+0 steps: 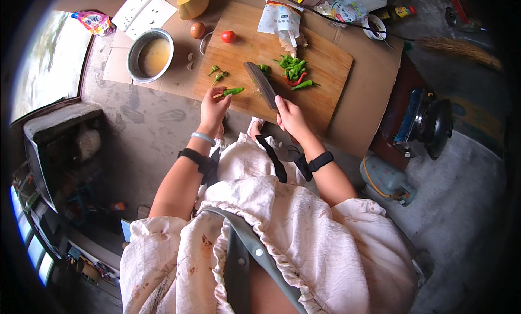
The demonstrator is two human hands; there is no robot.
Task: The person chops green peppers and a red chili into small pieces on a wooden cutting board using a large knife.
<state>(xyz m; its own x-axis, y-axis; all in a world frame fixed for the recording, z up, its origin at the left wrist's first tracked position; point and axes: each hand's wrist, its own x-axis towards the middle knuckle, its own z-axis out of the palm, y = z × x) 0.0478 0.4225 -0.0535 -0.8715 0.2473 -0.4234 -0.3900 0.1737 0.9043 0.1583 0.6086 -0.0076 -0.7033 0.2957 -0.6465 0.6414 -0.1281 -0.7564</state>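
Observation:
My left hand (215, 104) holds a green chili pepper (233, 91) between thumb and fingers at the near left of a wooden cutting board (260, 33). In my right hand (291, 116) is a kitchen knife (260, 84), its dark blade slanting up and left over the board. Some cut green pieces (264, 68) lie partly hidden behind the blade. To its right sits a heap of chopped green pepper (292, 65), with a red chili (297, 80) and a whole green chili (302, 85) below. Pepper stem ends (220, 75) lie beyond my left hand.
A tomato (228, 36), a ginger root (300, 41) and an opened white packet (279, 19) are on the board. Left of it stand an egg (198, 30), garlic cloves (189, 60) and a metal pot (131, 57) of cloudy liquid. A gas cylinder (384, 177) is at the right.

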